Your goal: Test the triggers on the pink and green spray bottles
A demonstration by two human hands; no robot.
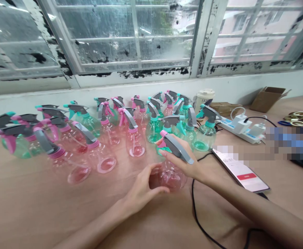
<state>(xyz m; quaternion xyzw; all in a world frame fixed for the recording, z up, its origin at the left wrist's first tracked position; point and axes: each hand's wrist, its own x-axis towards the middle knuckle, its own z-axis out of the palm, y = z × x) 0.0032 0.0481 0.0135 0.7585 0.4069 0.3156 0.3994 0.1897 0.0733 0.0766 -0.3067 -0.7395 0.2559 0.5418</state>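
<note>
A pink clear spray bottle (172,178) with a grey-and-pink trigger head stands upright on the table before me. My right hand (181,157) is closed around its neck, just under the trigger head. My left hand (141,183) is cupped at the bottle's lower left side, thumb and fingers apart, with a gap between palm and bottle. The thumb tip overlaps the base; whether it presses on it I cannot tell. Just behind my right hand is a green spray bottle (163,149). Another pink spray bottle (135,143) stands to the left, beyond my left hand.
Several pink and green spray bottles (106,162) crowd the table towards the window wall. On the right lie a lit phone (240,169), a black cable (193,200) and a power strip (252,136) with chargers. Farther back are a paper cup (204,98), a cardboard box (267,98) and tape rolls (297,122).
</note>
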